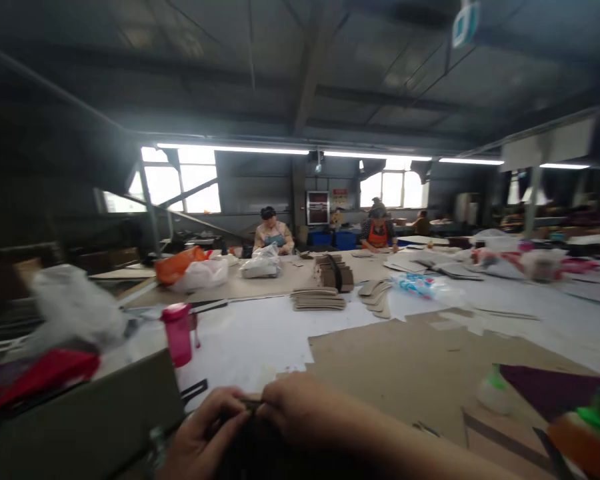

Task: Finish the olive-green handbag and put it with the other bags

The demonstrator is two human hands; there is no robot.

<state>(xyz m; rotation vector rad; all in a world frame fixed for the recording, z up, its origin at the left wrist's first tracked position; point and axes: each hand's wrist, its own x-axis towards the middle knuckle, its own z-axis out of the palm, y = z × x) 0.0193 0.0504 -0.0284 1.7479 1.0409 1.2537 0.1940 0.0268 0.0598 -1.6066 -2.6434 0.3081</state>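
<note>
Head: hands (205, 427) (300, 405) pinched on dark piece (251, 404)

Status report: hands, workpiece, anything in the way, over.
Left hand and right hand pinching a thin piece, detail blurred. Pink cup standing apart, beyond left hand. No visible obstruction.

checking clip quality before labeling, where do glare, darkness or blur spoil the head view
Head view: glare whites out the left window; the ceiling sinks into darkness; the orange bottle at lower right is blurred; the piece between the fingers is unclear.
</note>
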